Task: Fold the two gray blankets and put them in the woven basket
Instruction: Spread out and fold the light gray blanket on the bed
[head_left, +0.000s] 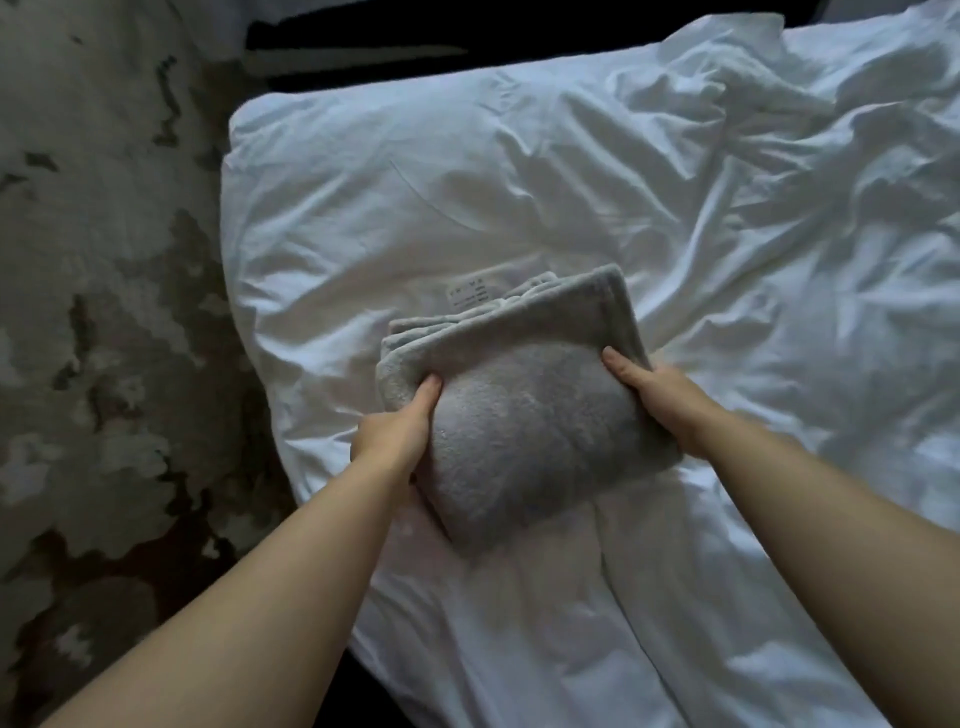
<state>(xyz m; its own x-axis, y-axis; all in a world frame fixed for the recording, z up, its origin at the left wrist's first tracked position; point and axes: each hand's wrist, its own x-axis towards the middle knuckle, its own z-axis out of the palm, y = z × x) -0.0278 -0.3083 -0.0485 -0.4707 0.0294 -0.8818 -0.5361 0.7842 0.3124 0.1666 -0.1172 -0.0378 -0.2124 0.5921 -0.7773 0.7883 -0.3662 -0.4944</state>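
both hands (395, 431) (660, 395) grip folded fluffy gray blanket (524, 415) over rumpled white duvet (675, 208)

Brightness: dim overall; the white duvet (571, 182) is the lightest area, with a bluish cast.
Shadows: near-black along the top edge; soft creases shade the duvet.
Sharpness: soft; the gray blanket (524, 415) shows little nap, and the patterned rug (104, 312) breaks into compression blocks.
Distortion: wide-angle bending at the edges.

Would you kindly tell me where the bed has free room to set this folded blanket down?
Free: the smooth white duvet beyond the gray blanket, and the strip on its near side. The right side is bare but rumpled. Crowded where the left hand and right hand grip the blanket.
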